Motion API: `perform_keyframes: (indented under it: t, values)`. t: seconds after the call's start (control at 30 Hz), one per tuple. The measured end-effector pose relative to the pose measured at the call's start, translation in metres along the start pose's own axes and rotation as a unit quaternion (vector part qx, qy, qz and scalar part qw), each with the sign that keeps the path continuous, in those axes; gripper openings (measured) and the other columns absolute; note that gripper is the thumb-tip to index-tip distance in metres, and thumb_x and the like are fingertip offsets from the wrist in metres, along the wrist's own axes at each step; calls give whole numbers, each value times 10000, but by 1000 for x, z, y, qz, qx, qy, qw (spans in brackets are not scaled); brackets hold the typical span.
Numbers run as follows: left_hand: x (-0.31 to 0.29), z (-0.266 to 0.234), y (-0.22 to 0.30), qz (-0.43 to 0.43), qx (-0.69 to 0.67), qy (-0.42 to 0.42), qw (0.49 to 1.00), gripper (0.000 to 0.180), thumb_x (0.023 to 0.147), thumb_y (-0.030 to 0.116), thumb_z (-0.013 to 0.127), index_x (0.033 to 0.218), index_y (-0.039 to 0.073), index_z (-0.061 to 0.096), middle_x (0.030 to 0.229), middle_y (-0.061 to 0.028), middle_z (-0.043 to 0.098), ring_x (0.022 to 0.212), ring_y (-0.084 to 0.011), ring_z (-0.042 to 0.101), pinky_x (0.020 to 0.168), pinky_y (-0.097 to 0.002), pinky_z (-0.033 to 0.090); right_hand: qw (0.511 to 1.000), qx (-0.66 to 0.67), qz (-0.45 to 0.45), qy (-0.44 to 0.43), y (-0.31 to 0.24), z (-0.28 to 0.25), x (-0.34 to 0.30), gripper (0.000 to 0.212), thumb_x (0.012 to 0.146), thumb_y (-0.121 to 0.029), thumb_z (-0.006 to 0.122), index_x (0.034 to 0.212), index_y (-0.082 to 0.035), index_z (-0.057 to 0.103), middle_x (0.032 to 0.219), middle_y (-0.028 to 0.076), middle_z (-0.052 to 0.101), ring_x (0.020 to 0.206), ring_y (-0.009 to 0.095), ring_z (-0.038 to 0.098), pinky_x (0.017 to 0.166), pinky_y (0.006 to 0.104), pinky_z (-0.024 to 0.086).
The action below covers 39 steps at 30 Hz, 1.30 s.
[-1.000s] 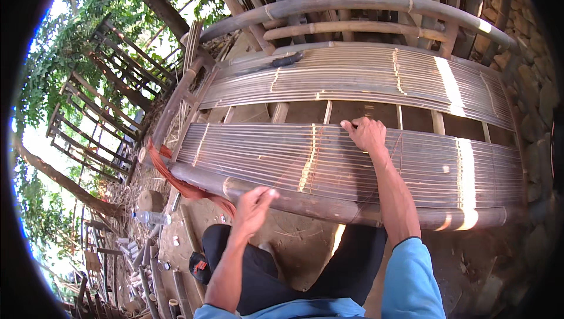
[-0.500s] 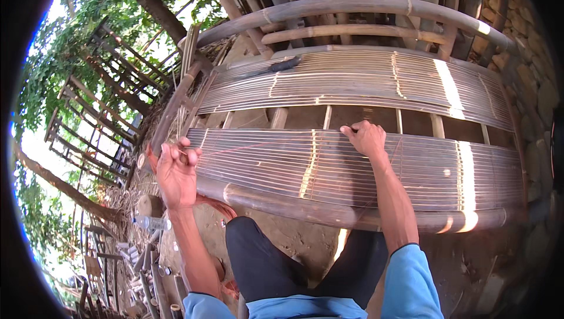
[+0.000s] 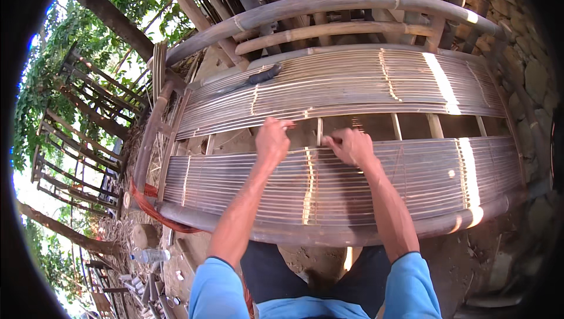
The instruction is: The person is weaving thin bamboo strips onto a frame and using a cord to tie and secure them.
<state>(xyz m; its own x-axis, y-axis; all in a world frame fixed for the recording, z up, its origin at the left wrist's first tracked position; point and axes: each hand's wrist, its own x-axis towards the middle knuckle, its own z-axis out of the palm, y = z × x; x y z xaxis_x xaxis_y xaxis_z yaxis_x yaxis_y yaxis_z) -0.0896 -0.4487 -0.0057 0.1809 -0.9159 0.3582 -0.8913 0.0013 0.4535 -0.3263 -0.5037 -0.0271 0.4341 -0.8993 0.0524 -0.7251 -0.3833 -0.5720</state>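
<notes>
Both hands are over the gap in a bamboo bench [image 3: 235, 192] made of thin slats bound by pale cross-ties. My left hand [image 3: 273, 141] hovers at the front panel's inner edge, its fingers curled with the tips together pointing right; what they hold is too small to make out. Just across a pale crosspiece [image 3: 319, 131], my right hand [image 3: 351, 146] is closed in a pinch at the same edge, close to a lashing [image 3: 309, 184] that runs down the front panel. Whatever lies between its fingertips is hidden. Behind the gap, a black-handled knife [image 3: 264, 74] rests on the rear slats.
A thick bamboo backrest rail [image 3: 329, 2] curves along the far side. Reddish cord [image 3: 161, 216] hangs around the bench's front left corner. Beyond that corner, a plastic bottle [image 3: 151, 255] lies on the ground near a cut log [image 3: 145, 235]. Stones [image 3: 534, 75] line the right side.
My left hand has come from the bench's left end to the middle, beside my right hand. My right hand has shifted slightly left and stays at the slat edge. The view has moved a little.
</notes>
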Motion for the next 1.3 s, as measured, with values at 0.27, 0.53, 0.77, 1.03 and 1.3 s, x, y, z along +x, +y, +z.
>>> perform_keyframes:
  t: [0.27, 0.53, 0.77, 1.03, 1.3]
  values:
    - [-28, 32, -2, -32, -119, -132, 983, 370, 932, -51, 556, 1191, 129, 748, 1065, -80, 611, 977, -267, 678, 813, -425, 541, 989, -41, -107, 88, 15, 3, -9, 534, 930, -538, 705, 685, -64, 746, 638, 100, 641, 641, 311, 664, 575, 437, 513]
    - [-22, 33, -7, -39, -131, -139, 981, 327, 989, 0, 511, 1157, 119, 765, 1045, -90, 630, 923, -277, 664, 811, -418, 539, 988, -27, -113, 102, 13, 12, -6, 498, 910, -482, 751, 686, -37, 733, 665, 82, 616, 686, 284, 645, 590, 433, 506]
    - [-21, 35, -8, -32, -141, -138, 980, 319, 986, 4, 516, 1157, 109, 764, 1063, -96, 646, 924, -283, 665, 814, -424, 541, 990, -27, -87, 105, 10, 10, -7, 477, 883, -455, 782, 682, -27, 723, 676, 72, 612, 699, 275, 617, 573, 433, 477]
    - [-20, 42, -6, -61, -169, -155, 971, 298, 996, 33, 523, 1142, 104, 772, 1092, -122, 679, 981, -303, 692, 836, -417, 551, 994, -67, -50, 69, 11, 7, -8, 511, 903, -524, 736, 706, -54, 761, 702, 72, 642, 716, 277, 655, 587, 442, 498]
    - [12, 90, -1, -105, -120, -183, 970, 260, 804, 48, 720, 1056, 10, 770, 1086, -255, 734, 1065, -427, 685, 928, -492, 564, 973, -89, 161, -137, -14, 11, 37, 428, 945, -459, 574, 1308, -278, 709, 1205, 186, 735, 1138, 397, 696, 1007, 479, 548]
